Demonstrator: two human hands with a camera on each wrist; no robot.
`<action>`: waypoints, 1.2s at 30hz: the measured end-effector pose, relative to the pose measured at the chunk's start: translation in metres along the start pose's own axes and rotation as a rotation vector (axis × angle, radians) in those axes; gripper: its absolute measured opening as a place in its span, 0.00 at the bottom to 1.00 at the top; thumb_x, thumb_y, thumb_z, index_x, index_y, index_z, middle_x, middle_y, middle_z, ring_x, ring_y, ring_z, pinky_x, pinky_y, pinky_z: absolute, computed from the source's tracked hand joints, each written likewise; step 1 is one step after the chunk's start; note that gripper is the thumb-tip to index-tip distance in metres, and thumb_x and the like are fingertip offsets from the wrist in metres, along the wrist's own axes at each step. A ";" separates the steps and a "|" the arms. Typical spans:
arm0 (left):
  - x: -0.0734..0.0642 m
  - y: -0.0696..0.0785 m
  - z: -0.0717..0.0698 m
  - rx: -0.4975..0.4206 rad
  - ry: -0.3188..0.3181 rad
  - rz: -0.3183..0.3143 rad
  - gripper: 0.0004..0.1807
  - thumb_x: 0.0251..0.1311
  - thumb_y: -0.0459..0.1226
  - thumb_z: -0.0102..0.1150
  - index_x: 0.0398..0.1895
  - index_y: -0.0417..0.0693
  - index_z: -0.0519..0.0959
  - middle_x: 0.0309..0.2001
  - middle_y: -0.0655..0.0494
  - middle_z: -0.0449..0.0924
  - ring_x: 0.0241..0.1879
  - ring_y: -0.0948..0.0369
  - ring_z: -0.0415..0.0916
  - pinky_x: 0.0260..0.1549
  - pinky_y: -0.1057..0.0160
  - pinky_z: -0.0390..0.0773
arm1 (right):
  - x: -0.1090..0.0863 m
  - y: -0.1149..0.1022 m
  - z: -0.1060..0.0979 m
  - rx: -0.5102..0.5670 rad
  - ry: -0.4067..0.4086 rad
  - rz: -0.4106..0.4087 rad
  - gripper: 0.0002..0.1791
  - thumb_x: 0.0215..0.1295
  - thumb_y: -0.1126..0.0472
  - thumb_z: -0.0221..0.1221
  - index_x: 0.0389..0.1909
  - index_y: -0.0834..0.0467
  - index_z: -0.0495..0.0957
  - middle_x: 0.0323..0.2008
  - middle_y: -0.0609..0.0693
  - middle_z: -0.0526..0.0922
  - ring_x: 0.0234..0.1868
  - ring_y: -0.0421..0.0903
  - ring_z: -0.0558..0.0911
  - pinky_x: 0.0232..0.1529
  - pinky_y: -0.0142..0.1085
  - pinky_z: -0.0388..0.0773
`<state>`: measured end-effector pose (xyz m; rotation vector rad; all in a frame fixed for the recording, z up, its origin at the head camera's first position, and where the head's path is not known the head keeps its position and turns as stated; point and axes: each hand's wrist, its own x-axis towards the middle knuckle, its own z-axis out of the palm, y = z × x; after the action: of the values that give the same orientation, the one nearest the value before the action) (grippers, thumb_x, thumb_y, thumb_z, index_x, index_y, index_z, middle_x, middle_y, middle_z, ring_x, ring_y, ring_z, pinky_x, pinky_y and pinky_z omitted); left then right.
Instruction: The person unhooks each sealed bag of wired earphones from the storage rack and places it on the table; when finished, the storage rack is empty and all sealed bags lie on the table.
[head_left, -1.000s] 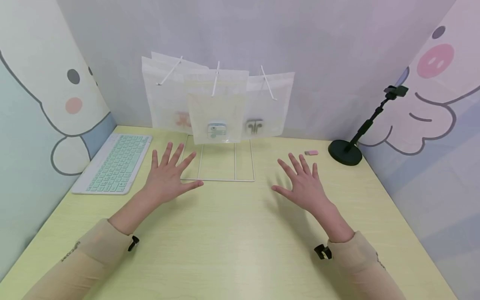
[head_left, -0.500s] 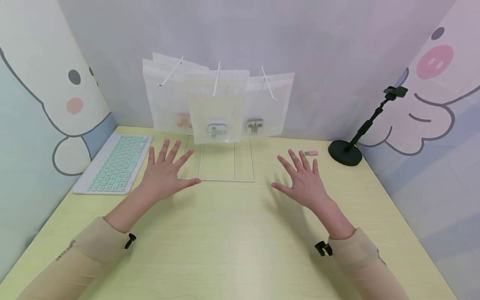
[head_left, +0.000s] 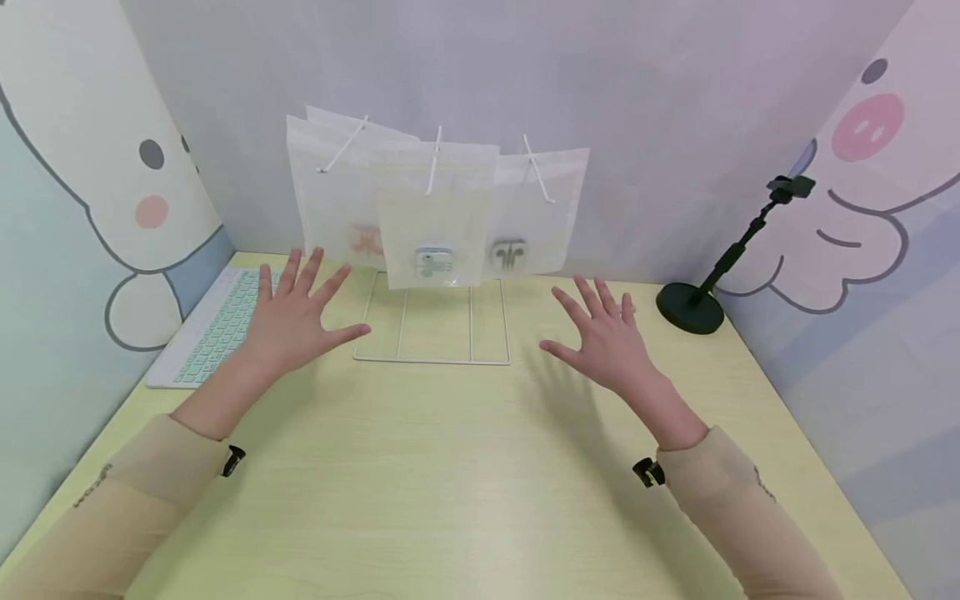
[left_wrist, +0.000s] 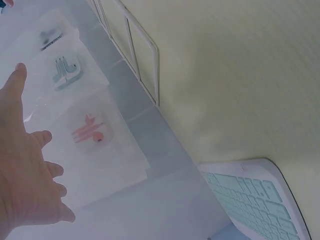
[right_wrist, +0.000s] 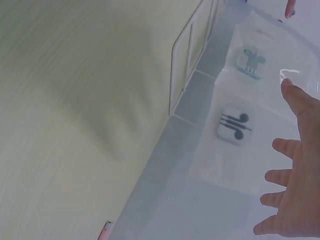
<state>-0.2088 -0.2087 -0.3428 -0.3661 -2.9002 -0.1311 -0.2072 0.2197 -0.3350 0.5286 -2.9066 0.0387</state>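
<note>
Both hands hover over the table, fingers straight and spread, holding nothing. My left hand [head_left: 288, 329] overlaps the right side of a white keyboard [head_left: 187, 354] with mint keys in the head view. My right hand [head_left: 611, 350] is off to the right of a white wire rack base [head_left: 431, 361]. Translucent bags hang from white hooks at the back: a left bag [head_left: 330, 208] with pink earphones [left_wrist: 90, 132], a middle bag [head_left: 435, 208] with blue-green earphones [head_left: 434, 262], and a right bag [head_left: 543, 204] with dark earphones [right_wrist: 235, 125]. Another bag shows behind the left one.
A black phone stand [head_left: 690, 308] on a round base stands at the back right. A small pink stick [right_wrist: 105, 230], mostly hidden behind my right fingers in the head view, lies on the table. Walls with cartoon prints close in the left, back and right sides.
My left hand has moved left and forward, now covering part of the keyboard. My right hand has shifted slightly forward, covering most of the pink stick. The bags hang as before.
</note>
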 end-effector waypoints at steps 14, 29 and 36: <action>0.034 -0.046 -0.005 -0.042 0.053 -0.086 0.55 0.53 0.71 0.46 0.76 0.56 0.37 0.75 0.45 0.24 0.72 0.48 0.15 0.63 0.34 0.22 | 0.032 -0.006 0.033 0.103 -0.064 -0.073 0.47 0.59 0.29 0.51 0.74 0.45 0.48 0.75 0.54 0.43 0.75 0.58 0.40 0.67 0.65 0.40; 0.082 -0.075 -0.006 -0.331 0.118 -0.236 0.60 0.54 0.65 0.54 0.74 0.48 0.29 0.75 0.47 0.26 0.73 0.49 0.19 0.67 0.39 0.25 | 0.051 -0.010 0.095 0.239 -0.240 -0.100 0.50 0.57 0.32 0.55 0.75 0.49 0.46 0.75 0.55 0.43 0.74 0.60 0.45 0.67 0.64 0.46; 0.089 -0.076 -0.006 -0.470 0.162 -0.300 0.55 0.58 0.57 0.58 0.75 0.52 0.32 0.76 0.46 0.34 0.74 0.47 0.28 0.69 0.42 0.37 | 0.053 -0.003 0.106 0.298 -0.315 -0.143 0.50 0.58 0.33 0.56 0.74 0.52 0.47 0.74 0.56 0.45 0.73 0.59 0.48 0.67 0.63 0.45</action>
<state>-0.3107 -0.2618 -0.3218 0.0157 -2.7168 -0.8552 -0.2738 0.1925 -0.4289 0.8624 -3.1766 0.4096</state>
